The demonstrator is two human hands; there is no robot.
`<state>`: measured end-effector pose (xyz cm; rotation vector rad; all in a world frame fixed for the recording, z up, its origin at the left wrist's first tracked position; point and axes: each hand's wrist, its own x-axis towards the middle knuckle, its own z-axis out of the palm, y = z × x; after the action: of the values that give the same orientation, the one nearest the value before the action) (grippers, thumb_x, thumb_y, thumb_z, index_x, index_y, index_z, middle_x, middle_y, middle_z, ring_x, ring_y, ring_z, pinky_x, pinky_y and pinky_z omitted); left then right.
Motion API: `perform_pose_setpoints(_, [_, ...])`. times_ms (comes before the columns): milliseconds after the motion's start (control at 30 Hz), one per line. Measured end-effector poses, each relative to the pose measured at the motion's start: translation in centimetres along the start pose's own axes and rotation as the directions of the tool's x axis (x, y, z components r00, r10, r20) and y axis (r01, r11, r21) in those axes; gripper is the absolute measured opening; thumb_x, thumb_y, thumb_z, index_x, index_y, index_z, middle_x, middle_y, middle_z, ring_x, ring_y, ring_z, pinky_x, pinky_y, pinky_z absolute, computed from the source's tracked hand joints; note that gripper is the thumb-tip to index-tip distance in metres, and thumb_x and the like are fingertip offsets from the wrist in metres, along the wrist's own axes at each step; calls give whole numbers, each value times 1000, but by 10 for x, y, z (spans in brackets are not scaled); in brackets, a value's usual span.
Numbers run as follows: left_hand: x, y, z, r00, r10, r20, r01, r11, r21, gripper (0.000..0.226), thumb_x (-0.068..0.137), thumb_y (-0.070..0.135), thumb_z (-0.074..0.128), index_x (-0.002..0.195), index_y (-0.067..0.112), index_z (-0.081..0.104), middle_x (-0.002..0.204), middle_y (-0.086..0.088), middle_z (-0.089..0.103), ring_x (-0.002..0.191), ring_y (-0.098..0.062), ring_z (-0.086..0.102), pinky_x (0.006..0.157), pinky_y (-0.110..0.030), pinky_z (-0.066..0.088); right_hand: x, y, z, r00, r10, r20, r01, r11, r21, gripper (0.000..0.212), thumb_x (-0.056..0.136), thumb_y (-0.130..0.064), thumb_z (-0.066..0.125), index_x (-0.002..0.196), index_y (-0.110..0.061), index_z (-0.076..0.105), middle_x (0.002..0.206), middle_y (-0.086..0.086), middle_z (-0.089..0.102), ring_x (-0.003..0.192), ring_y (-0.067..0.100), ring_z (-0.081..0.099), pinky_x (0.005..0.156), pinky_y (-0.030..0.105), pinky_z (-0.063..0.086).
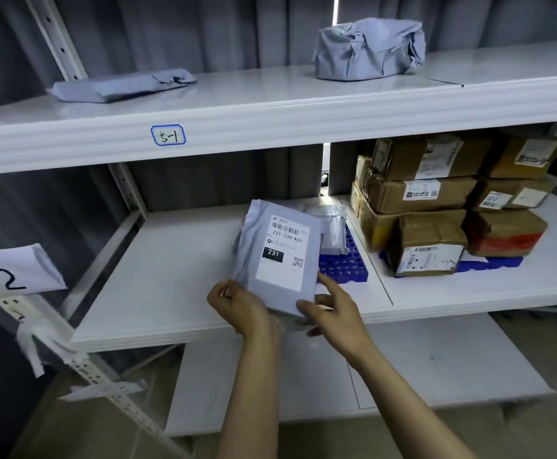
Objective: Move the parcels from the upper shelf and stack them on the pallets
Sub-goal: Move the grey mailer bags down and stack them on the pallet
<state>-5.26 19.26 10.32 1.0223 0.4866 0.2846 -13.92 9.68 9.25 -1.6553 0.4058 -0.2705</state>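
Note:
A grey poly-bag parcel with a white label reading 231 is held tilted over the middle shelf. My left hand grips its lower left corner and my right hand holds its lower right edge. Just behind it a blue pallet carries another grey bag parcel. On the upper shelf lie a flat grey parcel at the left and a bulky grey parcel at the right.
Several brown cardboard boxes are stacked on a second blue pallet at the right of the middle shelf. A lower shelf lies beneath. Paper labels hang on the rack post at the left.

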Motion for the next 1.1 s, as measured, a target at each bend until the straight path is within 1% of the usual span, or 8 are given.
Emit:
perform_pose_setpoints(67, [2,0,6,999,12,37,-13,1000,22,22,93,-6,37,99,10,51,94,-3,54,89,-22,54,81,-30,48,9,2,2,1000,24,-12,-23,999,35,59,88,-10,65,140,-26,42,102,5,66,68,17,70,56,29,56])
perform_pose_setpoints(167, [8,-2,16,987,-10,160,-8,994,112,24,95,-2,42,109,8,58,99,-2,60,86,-16,57,65,-17,48,31,2,2,996,37,-81,-30,996,82,57,89,-13,65,141,-21,43,106,11,65,69,22,71,51,26,52])
perform_pose_setpoints(267, [13,-5,30,946,-64,318,5,983,185,17,97,13,51,111,16,61,102,4,63,87,-9,60,64,-18,48,55,0,-1,984,24,-179,-6,995,97,51,90,-13,64,137,-19,47,103,9,67,74,24,70,51,26,51])
perform_pose_setpoints(367, [22,-12,46,862,-123,491,-34,954,297,26,98,21,52,123,18,56,110,6,60,95,-8,59,69,-19,50,80,-3,-5,962,5,-274,21,996,92,46,91,-14,63,134,-19,48,103,5,67,80,23,69,50,25,51])
perform_pose_setpoints(500, [38,-25,70,712,-187,677,-134,910,393,46,91,16,60,135,23,47,126,1,56,111,-15,57,82,-25,54,117,-1,-15,918,60,-393,0,988,152,43,92,-15,61,133,-18,50,115,8,65,100,27,65,75,44,59])
perform_pose_setpoints(733, [59,-63,106,516,-327,792,-281,809,517,56,88,16,65,138,25,42,133,0,53,122,-15,52,98,-29,48,159,6,-33,776,58,-628,-42,998,40,41,91,-16,61,131,-9,55,121,10,63,106,23,61,89,46,55])
perform_pose_setpoints(933, [65,-82,113,546,-315,777,-396,720,570,56,87,11,63,136,20,37,127,-4,51,114,-22,55,93,-39,54,177,17,-33,783,44,-620,-93,995,-47,40,92,-13,58,132,-11,56,123,11,64,106,23,61,93,46,53])
perform_pose_setpoints(1100, [61,-82,121,580,-200,790,-548,621,560,55,89,12,63,139,14,40,136,-4,42,123,-19,47,97,-22,43,182,22,-32,811,16,-584,-130,980,-153,45,90,-12,59,134,-8,53,134,11,56,121,25,53,104,41,43])
